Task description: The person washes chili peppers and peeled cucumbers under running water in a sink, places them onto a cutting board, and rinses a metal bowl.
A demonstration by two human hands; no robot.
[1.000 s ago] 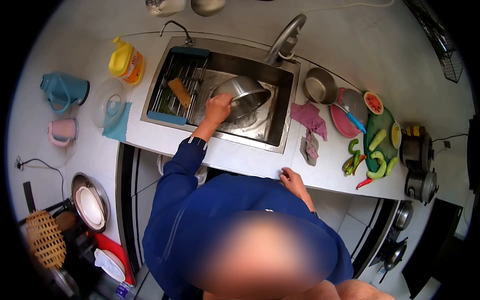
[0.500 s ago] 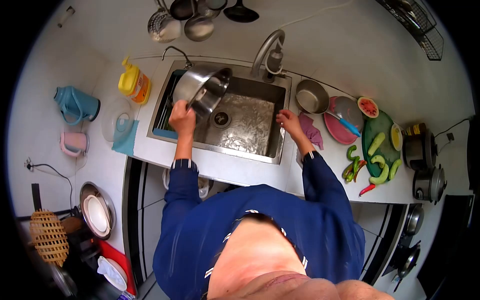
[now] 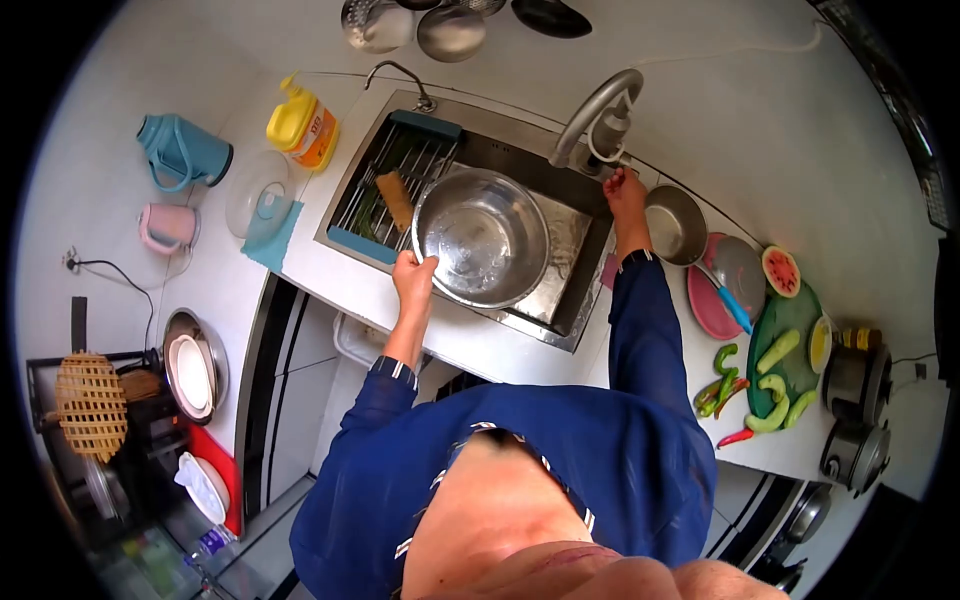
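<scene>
A large steel basin (image 3: pixel 482 238) is held level over the sink (image 3: pixel 572 240), its inside wet and shiny. My left hand (image 3: pixel 412 275) grips the basin's near left rim. At the base of the curved faucet (image 3: pixel 590 110), my right hand (image 3: pixel 625 190) has its fingers bent against the fitting; whether they grip it is hard to see. Left of the basin, a brown sponge (image 3: pixel 395 200) lies on the metal drying rack (image 3: pixel 375 195) across the sink. No water stream is visible under the spout.
Right of the sink are a small saucepan (image 3: pixel 675 226), a pink basin (image 3: pixel 708 300), half a watermelon (image 3: pixel 781 271) and a green board (image 3: pixel 785 330) with gourds. A yellow bottle (image 3: pixel 303 125) and blue kettle (image 3: pixel 185 152) stand left. Ladles hang above.
The basin, tipped on its side before, is now level with its opening up and nearer the front edge. My right hand has moved from the sink's right edge up to the faucet base.
</scene>
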